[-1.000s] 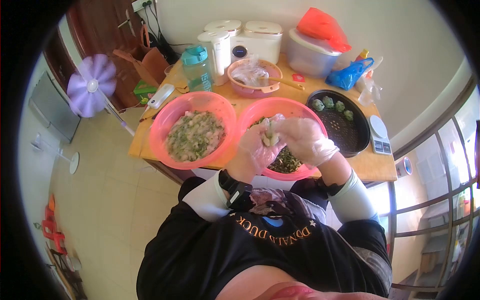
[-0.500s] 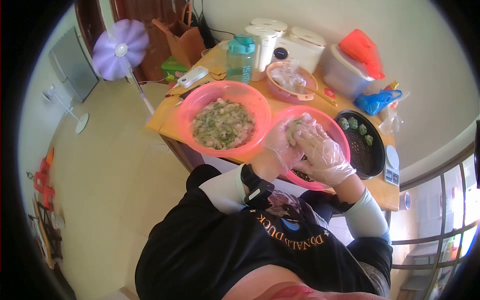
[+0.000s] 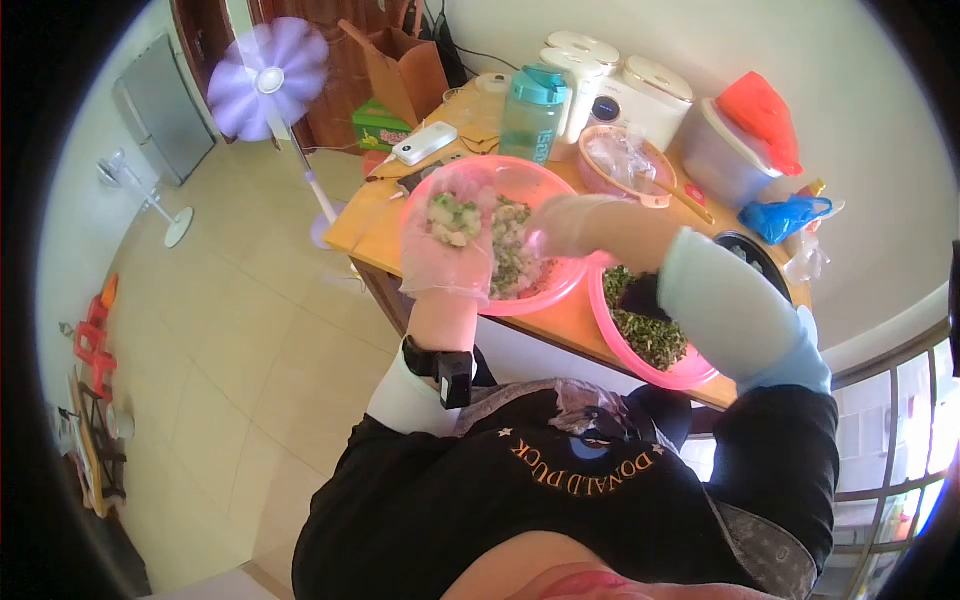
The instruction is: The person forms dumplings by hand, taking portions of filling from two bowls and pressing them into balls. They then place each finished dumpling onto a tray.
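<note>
My left hand, in a clear plastic glove, lies palm up over the left side of a pink bowl. On its palm rests a loose clump of pale filling with green bits. More of that filling shows in the bowl. My right hand, also gloved, reaches over the bowl's right side; its fingers are smeared by motion. Below my right forearm stands a second pink bowl of chopped dark greens. The round black pan is mostly hidden behind the right sleeve.
Behind the bowls are a teal water bottle, a smaller pink basin with a plastic bag, and a white appliance. A lidded tub and a blue bag stand at the right. A purple fan stands left of the table.
My hands, together over the greens bowl before, have parted and moved left to the filling bowl. The left palm now faces up with filling on it. My right forearm now covers most of the black pan.
</note>
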The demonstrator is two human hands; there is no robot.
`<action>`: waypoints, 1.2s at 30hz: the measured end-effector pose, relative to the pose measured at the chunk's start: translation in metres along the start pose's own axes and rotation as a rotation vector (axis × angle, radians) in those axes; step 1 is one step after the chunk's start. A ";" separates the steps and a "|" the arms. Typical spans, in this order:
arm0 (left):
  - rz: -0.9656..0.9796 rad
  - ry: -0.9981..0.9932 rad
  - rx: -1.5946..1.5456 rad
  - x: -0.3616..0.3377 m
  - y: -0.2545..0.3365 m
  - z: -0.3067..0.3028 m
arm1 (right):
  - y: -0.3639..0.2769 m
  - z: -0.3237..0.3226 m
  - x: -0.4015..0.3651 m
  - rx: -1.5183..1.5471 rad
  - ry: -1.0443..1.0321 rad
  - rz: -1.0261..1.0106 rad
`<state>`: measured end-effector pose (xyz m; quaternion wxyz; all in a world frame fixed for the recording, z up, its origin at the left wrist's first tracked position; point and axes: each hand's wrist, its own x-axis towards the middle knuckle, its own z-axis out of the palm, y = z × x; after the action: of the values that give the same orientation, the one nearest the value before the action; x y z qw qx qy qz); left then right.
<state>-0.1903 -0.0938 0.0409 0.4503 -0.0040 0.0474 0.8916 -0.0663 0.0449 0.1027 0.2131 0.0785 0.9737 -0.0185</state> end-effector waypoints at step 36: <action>-0.401 -0.161 -0.188 -0.033 -0.074 -0.023 | -0.031 0.036 -0.091 0.544 0.801 -0.081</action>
<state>-0.1120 -0.0783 0.0141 0.6186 0.0157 -0.0734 0.7821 0.0251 -0.0011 0.1080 -0.2076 0.0944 0.9413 -0.2491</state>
